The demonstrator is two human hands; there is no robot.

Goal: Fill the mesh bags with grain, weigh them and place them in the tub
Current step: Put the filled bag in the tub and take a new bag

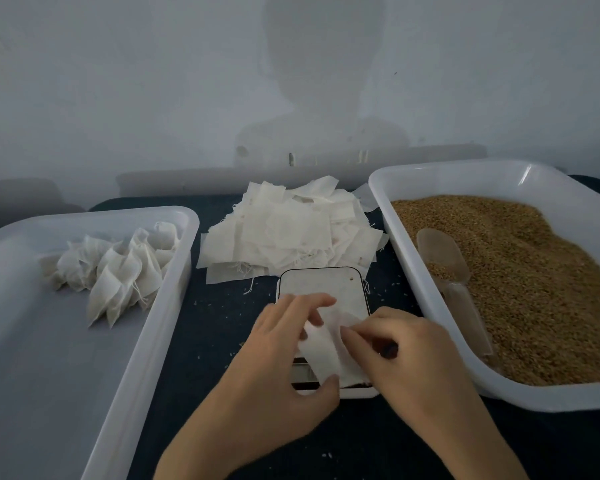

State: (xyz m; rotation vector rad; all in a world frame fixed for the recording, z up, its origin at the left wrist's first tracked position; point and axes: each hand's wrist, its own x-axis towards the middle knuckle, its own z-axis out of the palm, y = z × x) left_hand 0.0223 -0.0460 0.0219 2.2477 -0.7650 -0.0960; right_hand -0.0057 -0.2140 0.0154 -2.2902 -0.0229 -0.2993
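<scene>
Two bare forearms — no sleeves, rings or watch

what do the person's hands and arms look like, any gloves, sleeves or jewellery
Both hands are bare: no gloves on the left hand or the right hand. Both forearms are uncovered right down to the bottom edge of the picture, so no sleeve shows. No watch, bracelet or ring is visible. The fingernails look short and unpainted. A small dark spot sits by the right hand's knuckles; I cannot tell what it is.
</scene>
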